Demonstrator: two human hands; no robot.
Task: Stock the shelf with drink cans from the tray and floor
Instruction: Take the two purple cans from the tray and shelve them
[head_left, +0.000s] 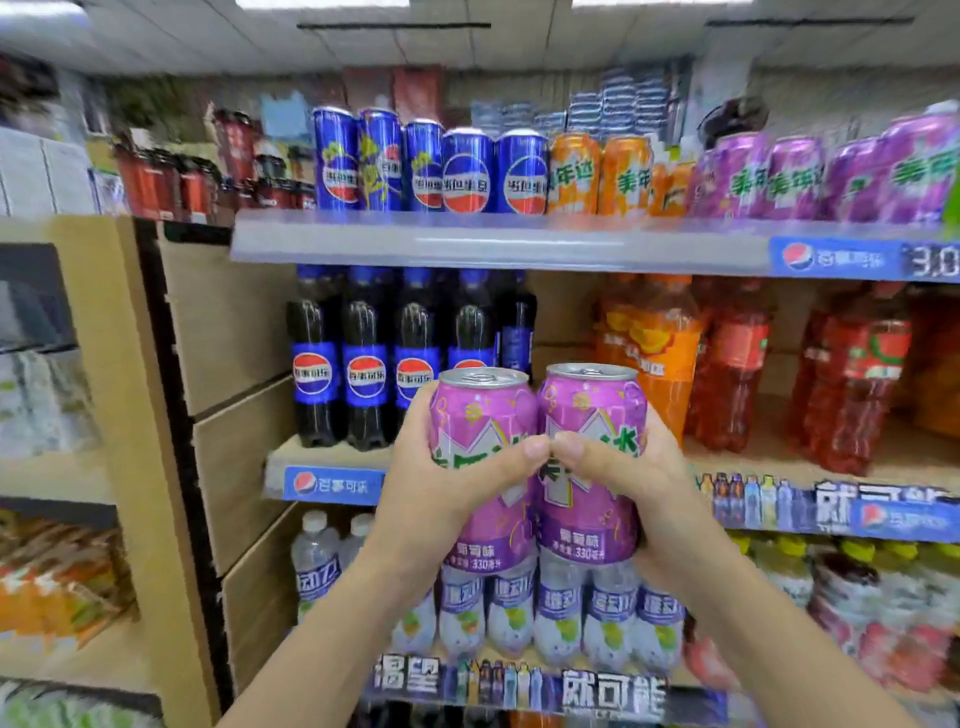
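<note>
Two purple aluminium drink cans are held up side by side in front of the shelving, upright, tops w/ pull tabs facing up, walls touching. The left purple can (480, 457) is gripped by the left hand (441, 499), fingers wrapped round the back, thumb pressed across the label. The right purple can (592, 457) is gripped the same way by the right hand (649, 499). Both thumbs are closed over the fronts, tips nearly meeting between the cans. The pair is seen at approx. the level of the middle shelf, in front of dark cola bottles (366, 358) and orange soda bottles (649, 343). Above, on the grey top shelf (498, 241), blue cola cans (467, 171), orange cans (597, 174) and a row of matching purple cans (795, 179) are lined up. Below the hands, clear bottles w/ blue labels (561, 608) are stocked.
</note>
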